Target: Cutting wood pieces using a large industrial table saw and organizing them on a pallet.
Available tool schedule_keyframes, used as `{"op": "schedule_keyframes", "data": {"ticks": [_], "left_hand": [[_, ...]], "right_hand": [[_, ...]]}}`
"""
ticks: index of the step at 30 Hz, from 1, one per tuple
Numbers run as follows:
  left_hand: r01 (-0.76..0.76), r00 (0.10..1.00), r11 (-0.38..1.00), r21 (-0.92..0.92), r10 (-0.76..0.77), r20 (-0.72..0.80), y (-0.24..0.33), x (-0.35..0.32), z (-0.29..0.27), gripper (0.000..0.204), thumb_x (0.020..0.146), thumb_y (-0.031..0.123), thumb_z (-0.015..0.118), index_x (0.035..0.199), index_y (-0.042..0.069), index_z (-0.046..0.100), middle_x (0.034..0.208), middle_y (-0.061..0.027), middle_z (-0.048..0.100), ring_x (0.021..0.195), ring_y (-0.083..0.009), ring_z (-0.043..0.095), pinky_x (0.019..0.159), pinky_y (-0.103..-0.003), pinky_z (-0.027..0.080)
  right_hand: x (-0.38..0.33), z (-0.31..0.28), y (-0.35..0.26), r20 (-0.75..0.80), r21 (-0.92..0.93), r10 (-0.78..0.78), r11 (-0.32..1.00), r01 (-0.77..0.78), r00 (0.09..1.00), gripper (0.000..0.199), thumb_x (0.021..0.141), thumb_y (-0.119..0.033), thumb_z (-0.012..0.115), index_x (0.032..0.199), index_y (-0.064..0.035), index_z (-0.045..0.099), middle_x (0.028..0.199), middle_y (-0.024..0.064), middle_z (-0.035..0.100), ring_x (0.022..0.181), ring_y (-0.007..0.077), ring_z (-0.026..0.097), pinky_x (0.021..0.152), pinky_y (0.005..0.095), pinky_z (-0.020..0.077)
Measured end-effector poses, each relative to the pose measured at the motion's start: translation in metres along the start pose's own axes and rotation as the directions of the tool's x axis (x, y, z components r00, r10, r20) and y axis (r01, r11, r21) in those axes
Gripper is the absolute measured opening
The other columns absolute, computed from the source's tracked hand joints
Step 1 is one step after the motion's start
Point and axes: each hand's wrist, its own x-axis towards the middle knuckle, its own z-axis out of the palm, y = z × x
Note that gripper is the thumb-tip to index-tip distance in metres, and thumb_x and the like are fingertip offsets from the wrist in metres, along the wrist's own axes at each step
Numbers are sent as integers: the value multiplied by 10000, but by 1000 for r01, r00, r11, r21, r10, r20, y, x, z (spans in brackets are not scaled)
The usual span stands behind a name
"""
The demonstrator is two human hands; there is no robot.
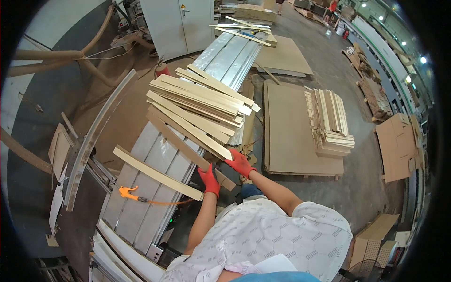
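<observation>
At the bench's (pixel 134 218) right-hand edge, wearer's two hands, gloved red, set a little apart. Left hand (pixel 209 181) closed about a brown strip (pixel 185 144), short of its near end; the tip juts past that hand to the right, clear of the bench edge. Right hand (pixel 241 164) pinched on the near end of a pale strip (pixel 206 139), slightly farther forward than the left. Underside of both grips hidden.

Key relation: both strips reach away forward and left from the hands, long axes slanting from far left to near right, roughly crosswise to the bench. Brown one lies on the near side of the pale one, close along it, the gap widening a little toward the hands. Right hand nearer the pale strip, left hand nearer the brown.

Beyond the pale strip, a loose pile of pale strips (pixel 199 96), similar slant, ends uneven. Nearer the body, a separate pale strip (pixel 159 173) lies alone, its near end just beside the left wrist. Orange air gun (pixel 129 191) below that, on the bench, hose trailing right.
</observation>
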Motion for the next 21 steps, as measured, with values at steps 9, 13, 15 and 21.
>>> {"op": "schedule_keyframes", "data": {"ticks": [9,13,15,21], "left_hand": [[190,979,966,-177,-173,106,15,23,-1,403,914,239,703,1241,129,496,1012,-88,631,816,-226,636,693,-363,527],[230,969,969,-90,-220,114,7,36,-20,393,930,405,657,1169,119,533,1035,-112,646,870,-248,606,774,-382,508],[217,968,976,-36,-210,133,7,39,-18,390,918,310,690,1196,116,498,1007,-100,638,884,-237,611,808,-375,510],[-55,995,966,254,76,-70,-19,58,-5,611,827,66,749,1281,95,341,1224,-106,520,1040,-204,551,888,-369,493]], "right_hand": [[19,13,4,-220,-155,31,986,-67,975,684,740,-306,732,1336,-76,486,1191,256,548,1140,426,513,956,467,452],[-3,6,-19,-374,-301,-127,954,9,919,718,717,-302,745,1355,-123,469,1268,273,458,1152,470,469,969,519,426],[-11,2,-16,-374,-279,-125,960,17,919,714,722,-311,742,1355,-124,470,1287,270,441,1155,470,468,968,519,426],[-6,-16,-11,-154,-108,-69,993,53,986,654,768,-323,719,1335,-108,475,1235,263,467,1147,454,492,964,488,438]]}}
